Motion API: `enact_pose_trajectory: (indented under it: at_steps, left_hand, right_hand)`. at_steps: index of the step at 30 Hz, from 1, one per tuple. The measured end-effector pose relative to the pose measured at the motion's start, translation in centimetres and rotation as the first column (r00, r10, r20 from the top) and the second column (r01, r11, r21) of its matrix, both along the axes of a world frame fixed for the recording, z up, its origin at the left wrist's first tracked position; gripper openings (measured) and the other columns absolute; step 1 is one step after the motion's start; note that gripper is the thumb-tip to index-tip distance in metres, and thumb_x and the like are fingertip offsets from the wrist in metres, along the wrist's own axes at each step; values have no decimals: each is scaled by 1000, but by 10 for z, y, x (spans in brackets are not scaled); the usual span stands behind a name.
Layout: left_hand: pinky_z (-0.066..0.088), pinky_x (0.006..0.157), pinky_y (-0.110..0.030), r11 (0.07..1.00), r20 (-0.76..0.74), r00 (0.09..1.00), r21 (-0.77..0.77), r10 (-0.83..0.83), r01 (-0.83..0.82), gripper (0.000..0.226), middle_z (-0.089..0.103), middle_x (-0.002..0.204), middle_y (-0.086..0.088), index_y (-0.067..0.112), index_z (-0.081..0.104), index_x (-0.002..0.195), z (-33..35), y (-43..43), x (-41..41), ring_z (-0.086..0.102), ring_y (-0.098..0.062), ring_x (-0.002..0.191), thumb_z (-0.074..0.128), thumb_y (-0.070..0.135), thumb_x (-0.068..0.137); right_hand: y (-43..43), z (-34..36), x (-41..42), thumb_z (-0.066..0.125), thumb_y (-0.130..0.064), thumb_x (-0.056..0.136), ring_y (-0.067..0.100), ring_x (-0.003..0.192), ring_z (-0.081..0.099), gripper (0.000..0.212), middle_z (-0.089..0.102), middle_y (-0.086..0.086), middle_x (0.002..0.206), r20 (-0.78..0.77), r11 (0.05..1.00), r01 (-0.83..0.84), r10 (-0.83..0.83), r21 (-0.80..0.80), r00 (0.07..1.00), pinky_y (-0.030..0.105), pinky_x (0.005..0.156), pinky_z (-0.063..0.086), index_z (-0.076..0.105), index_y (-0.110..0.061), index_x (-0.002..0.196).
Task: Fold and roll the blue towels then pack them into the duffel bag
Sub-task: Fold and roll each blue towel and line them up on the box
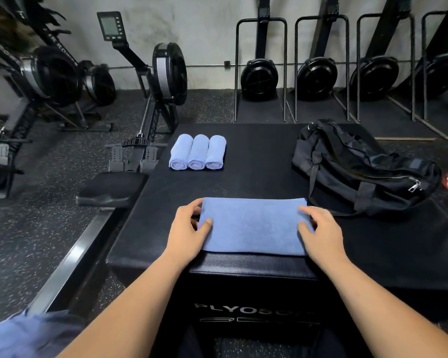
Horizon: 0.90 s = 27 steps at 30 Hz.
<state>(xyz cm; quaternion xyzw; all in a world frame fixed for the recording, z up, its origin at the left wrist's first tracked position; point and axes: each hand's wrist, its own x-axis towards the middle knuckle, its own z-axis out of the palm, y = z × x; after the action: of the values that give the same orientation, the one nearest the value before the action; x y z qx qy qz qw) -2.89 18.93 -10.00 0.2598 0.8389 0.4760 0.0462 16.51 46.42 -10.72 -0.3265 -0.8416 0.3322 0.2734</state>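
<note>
- From where I stand, this looks like the start of rolling a fourth towel. The folded towel (254, 226) lies flat as a long band at the near edge of the counter (256, 156), with no turn in it yet.
- The left grip (189, 228) has the towel's left end, thumb on top of the cloth and fingers curled at the edge, pinching it.
- The right grip (318, 228) lies over the right end with thumb and fingers resting on top. I see no curl round the cloth, so I take it as pressing rather than clutching.
- The towel sits between the two grips and touches both, its long side running across in front of the person.
- Three rolled towels (197, 152) lie side by side, touching one another, at the far left of the counter and well apart from both grips.
- The duffel bag (360, 171) slumps on the right of the counter, its near end just beside the towel's far right corner (I cannot tell from here whether its zip is open).
- Next, I'd judge, the pinched end needs turning over on itself and rolling tightly toward the other end. The right grip should keep the band flat and the edges in line so the roll doesn't cone.
- After that comes the packing. No roll is in the bag, as far as shows.
</note>
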Motion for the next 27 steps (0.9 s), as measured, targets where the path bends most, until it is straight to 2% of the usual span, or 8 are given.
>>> enact_pose_trajectory:
  at_steps: [5,9,11,13,15,17,20,27]
  left_hand:
    - [54,89,-31,994,-177,984,-104,-1,-18,45,45,118,13,33,61,136,-17,-11,14,58,0,97,71,18,95]
    - [52,86,-44,966,-419,908,-231,7,-114,41,53,124,-3,19,71,121,-13,3,14,57,-27,100,68,10,81]
    - [52,89,-46,946,-487,872,-303,-49,-116,44,57,137,-11,17,71,123,-7,23,18,57,-37,114,60,17,80]
    - [44,108,-48,914,-425,886,-405,-185,-4,52,47,157,-16,12,64,138,2,53,28,48,-40,138,52,23,88]
    - [18,128,-44,825,-297,896,-552,-329,120,58,20,173,-12,13,40,159,6,80,35,19,-34,159,43,28,103]
    - [5,130,-42,717,-224,888,-681,-401,152,61,3,176,-4,19,20,166,2,91,32,1,-26,162,34,38,110]
    - [-3,131,-44,670,-220,880,-730,-422,138,66,-8,176,3,30,8,168,-9,74,16,-10,-20,162,22,56,109]
    - [-2,131,-40,713,-285,877,-695,-388,90,83,-12,175,4,30,5,168,-22,42,2,-17,-16,161,8,72,96]
  right_hand:
    - [-22,-14,17,65,-2,92,14,101,58,37,45,-5,146,36,995,-38,35,95,999,31,89,45,73,-20,123]
    - [-22,-14,10,68,1,85,32,122,50,38,53,4,144,180,950,118,-175,288,968,48,93,48,76,-16,118]
    - [-25,-9,-8,70,-6,82,37,127,48,35,56,9,145,258,904,58,-181,423,949,49,93,47,75,-16,115]
    - [-35,-2,-32,60,-28,93,39,140,42,36,48,11,157,388,877,-126,-74,465,919,49,103,45,69,-17,126]
    - [-46,3,-55,24,-56,98,38,155,23,68,26,8,171,563,865,-358,109,352,819,51,120,32,50,-22,151]
    - [-49,-1,-65,5,-66,97,28,161,2,78,3,-1,176,647,850,-464,210,249,733,47,129,13,25,-31,164]
    - [-37,-4,-54,12,-71,101,18,160,-14,70,-12,-11,174,637,860,-461,232,218,735,43,130,-3,8,-43,165]
    - [-17,-5,-32,6,-82,95,15,159,-19,78,-19,-10,173,651,854,-444,176,273,739,41,130,-4,1,-47,165]
